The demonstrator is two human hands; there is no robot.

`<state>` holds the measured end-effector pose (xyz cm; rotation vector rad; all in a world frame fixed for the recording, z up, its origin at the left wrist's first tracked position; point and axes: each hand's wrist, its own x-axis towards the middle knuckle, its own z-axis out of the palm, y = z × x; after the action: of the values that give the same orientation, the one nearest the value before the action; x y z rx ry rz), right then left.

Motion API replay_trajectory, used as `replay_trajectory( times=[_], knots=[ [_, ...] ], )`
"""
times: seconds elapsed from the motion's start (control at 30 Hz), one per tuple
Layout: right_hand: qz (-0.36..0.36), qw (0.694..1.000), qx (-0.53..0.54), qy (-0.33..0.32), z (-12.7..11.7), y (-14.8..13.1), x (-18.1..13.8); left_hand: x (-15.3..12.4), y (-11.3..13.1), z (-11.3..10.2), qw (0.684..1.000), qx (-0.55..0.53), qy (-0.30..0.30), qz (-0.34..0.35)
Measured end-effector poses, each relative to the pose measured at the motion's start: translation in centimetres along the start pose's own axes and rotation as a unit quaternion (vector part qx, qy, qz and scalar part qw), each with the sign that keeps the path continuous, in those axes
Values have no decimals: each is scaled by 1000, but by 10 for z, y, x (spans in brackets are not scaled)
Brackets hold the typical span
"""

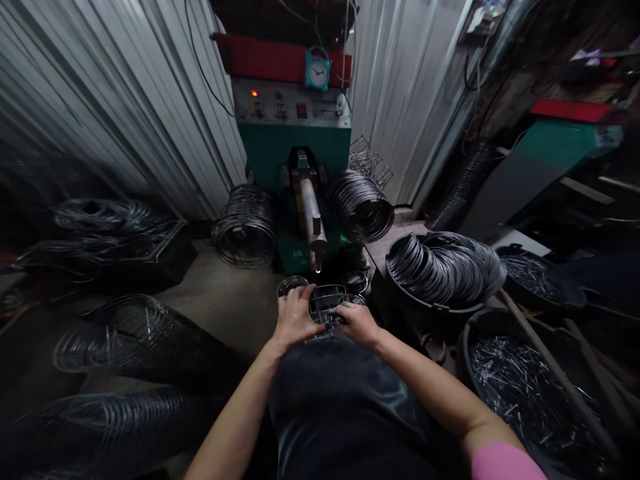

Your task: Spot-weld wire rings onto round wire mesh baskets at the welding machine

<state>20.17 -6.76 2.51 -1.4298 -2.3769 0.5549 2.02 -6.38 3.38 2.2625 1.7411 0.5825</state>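
Observation:
A round metal wire basket (pixel 327 292) rests just above my lap, below the tip of a welding machine's arm (pixel 311 213). My left hand (pixel 296 315) grips its left side, with the thumb along the near wires and the fingers over the rim. An orange band shows on one finger. At the basket's right side my right hand (pixel 357 323) is closed in a pinch against the wires; whatever lies between its fingertips is too small to tell. Dark shiny cloth (pixel 345 400) covers my lap under both hands.
The green machine (pixel 265 143) stands ahead, with wire-ring bundles (pixel 246 227) on its left and more rings (pixel 363 207) on its right. To the right are a tub of stacked rings (pixel 445 270) and a tub of short rods (pixel 525 387). Wire frames (pixel 135 333) lie left.

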Motion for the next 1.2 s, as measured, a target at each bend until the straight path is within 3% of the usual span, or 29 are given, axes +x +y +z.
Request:
replay_trajectory(
  times=[0.1,0.17,0.33,0.43,0.77,1.2],
  knots=[
    [27,998,-60,-21,3,-8,-2,-2,3,0,1000,14,-9,6],
    [25,998,-43,-28,5,-8,-3,-4,4,1,1000,16,-18,2],
    [-72,992,70,-76,1,4,-3,-6,-3,1,999,6,-45,-13],
    [-115,988,71,-80,-4,5,-3,-8,-7,-1,998,-4,-52,-20],
    [-106,992,31,-56,10,-2,-2,-17,-13,2,999,-3,-44,-12],
    [-115,992,8,-53,6,-8,4,-12,-28,5,997,-70,-40,-21]
  ],
)
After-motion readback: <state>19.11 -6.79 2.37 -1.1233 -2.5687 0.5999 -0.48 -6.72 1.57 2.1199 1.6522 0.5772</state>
